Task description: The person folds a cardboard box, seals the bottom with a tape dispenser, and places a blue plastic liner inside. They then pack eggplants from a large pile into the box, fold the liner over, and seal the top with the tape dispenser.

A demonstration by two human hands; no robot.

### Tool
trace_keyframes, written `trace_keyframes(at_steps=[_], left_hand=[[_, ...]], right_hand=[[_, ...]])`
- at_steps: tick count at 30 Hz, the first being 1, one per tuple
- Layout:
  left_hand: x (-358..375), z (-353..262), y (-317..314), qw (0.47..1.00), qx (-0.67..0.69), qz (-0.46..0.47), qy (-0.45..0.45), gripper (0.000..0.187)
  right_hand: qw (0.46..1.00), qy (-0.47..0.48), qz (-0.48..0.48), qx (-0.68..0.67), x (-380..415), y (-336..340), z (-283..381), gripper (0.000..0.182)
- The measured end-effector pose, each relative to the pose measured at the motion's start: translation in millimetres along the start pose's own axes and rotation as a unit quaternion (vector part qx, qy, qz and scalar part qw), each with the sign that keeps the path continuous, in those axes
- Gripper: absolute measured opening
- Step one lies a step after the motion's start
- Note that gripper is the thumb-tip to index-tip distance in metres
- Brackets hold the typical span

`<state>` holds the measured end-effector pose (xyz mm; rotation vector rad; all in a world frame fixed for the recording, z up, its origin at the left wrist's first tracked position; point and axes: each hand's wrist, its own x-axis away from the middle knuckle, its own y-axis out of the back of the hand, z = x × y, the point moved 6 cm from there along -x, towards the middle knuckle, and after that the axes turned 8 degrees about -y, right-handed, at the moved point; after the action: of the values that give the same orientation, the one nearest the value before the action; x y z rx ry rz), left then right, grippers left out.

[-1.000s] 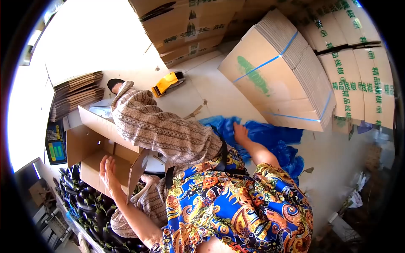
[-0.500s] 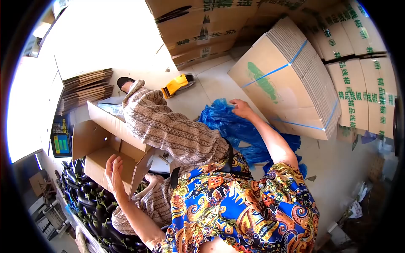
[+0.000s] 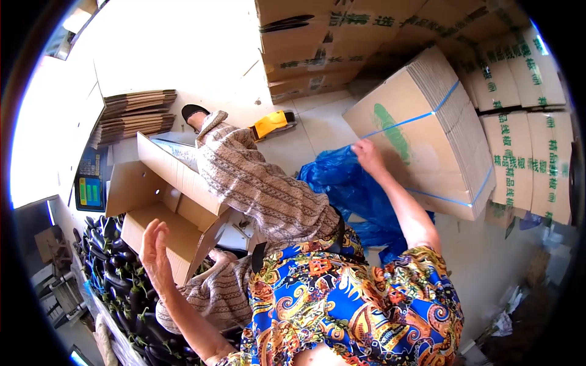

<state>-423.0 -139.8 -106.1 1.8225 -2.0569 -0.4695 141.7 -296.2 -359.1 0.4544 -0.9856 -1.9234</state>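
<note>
My right hand (image 3: 370,160) pinches the upper edge of a blue plastic bag (image 3: 354,186), which hangs and spreads in folds down to the floor. My left hand (image 3: 157,253) is raised with its fingers stretched out, holding nothing, and overlaps the near side of an open cardboard box (image 3: 160,230). The box's flaps stand up, and its visible inside shows bare cardboard. Below and left of it lies a heap of dark eggplants (image 3: 125,277).
A blue-strapped stack of flat cartons (image 3: 390,125) stands right of the bag. More printed cartons (image 3: 311,46) are piled behind. A yellow tape dispenser (image 3: 271,125), folded cardboard (image 3: 137,113) and a scale's keypad display (image 3: 90,190) sit farther off.
My right hand has drawn the blue bag's edge up and right, and the plastic is stretched smoother. My left hand has moved slightly left. The whole view has shifted a little.
</note>
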Motion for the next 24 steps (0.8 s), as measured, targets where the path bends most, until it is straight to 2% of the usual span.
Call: trace_keyframes(at_steps=[2, 3, 6, 8, 10, 12, 14, 15, 16, 18, 19, 20, 22, 24], left_hand=[[-1, -47, -19, 0.998, 0.065, -0.007, -0.008, 0.029], [-3, -68, -31, 0.997, 0.075, 0.016, -0.031, 0.03], [-8, -110, -75, 0.982, 0.087, 0.117, -0.117, 0.037], [-8, -131, -111, 0.97, 0.115, 0.187, -0.104, 0.046], [-8, -154, -150, 0.943, 0.164, 0.215, -0.192, 0.058], [-7, -176, -185, 0.925, 0.129, 0.251, -0.253, 0.07], [-5, -170, -217, 0.908, 0.107, 0.282, -0.293, 0.068], [-5, -162, -232, 0.897, 0.074, 0.296, -0.32, 0.061], [-6, -159, -239, 0.885, 0.059, 0.411, -0.21, 0.047], [-16, -145, -234, 0.893, 0.195, 0.377, -0.149, 0.024], [-26, -149, -219, 0.907, 0.21, 0.348, -0.111, 0.016], [-37, -150, -204, 0.899, 0.251, 0.338, -0.117, 0.015], [-51, -150, -172, 0.91, 0.299, 0.283, -0.048, 0.015], [-59, -157, -144, 0.899, 0.342, 0.258, -0.086, 0.015]], right_hand=[[0.992, -0.09, 0.053, -0.072, -12, 50, 67, 0.02], [0.993, -0.044, 0.036, -0.106, -16, 61, 88, 0.02], [0.992, -0.001, 0.074, -0.099, -20, 86, 165, 0.018], [0.985, 0.042, 0.109, -0.128, -21, 89, 194, 0.018], [0.968, 0.061, 0.167, -0.179, -11, 99, 231, 0.018], [0.952, 0.101, 0.212, -0.197, 1, 117, 273, 0.015], [0.941, 0.141, 0.24, -0.192, 13, 133, 310, 0.014], [0.925, 0.128, 0.267, -0.237, 16, 141, 319, 0.018], [0.931, 0.16, 0.27, -0.186, 17, 151, 329, 0.02], [0.933, 0.217, 0.275, -0.083, 14, 168, 341, 0.023], [0.945, 0.216, 0.245, -0.014, 10, 170, 339, 0.026], [0.956, 0.222, 0.189, 0.025, 3, 172, 334, 0.024], [0.964, 0.232, 0.076, 0.102, -14, 165, 313, 0.021], [0.979, 0.195, 0.05, 0.004, -39, 160, 289, 0.018]])
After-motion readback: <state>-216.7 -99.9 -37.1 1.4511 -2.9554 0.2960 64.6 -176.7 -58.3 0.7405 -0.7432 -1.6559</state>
